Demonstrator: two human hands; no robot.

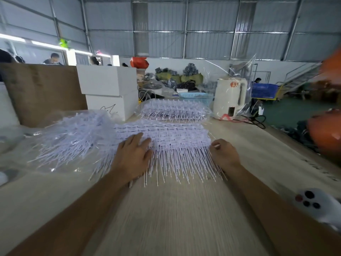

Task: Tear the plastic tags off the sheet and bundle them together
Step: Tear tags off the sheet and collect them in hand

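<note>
The left hand (pixel 135 153) lies flat, fingers straight, pressing the white plastic sheet of tags (pixel 166 135) on the pale wooden table (pixel 166 209). The right hand (pixel 224 154) pinches the sheet's right edge with curled fingers. Left of the sheet sits a loose heap of white tags in clear plastic (pixel 73 139); behind it, a second bagged stack (pixel 175 109). White boxes (pixel 108 89), a cream kettle (pixel 230 97) and a blue basket (pixel 197 97) crowd the far edge. Bare tabletop lies nearer the person.
</note>
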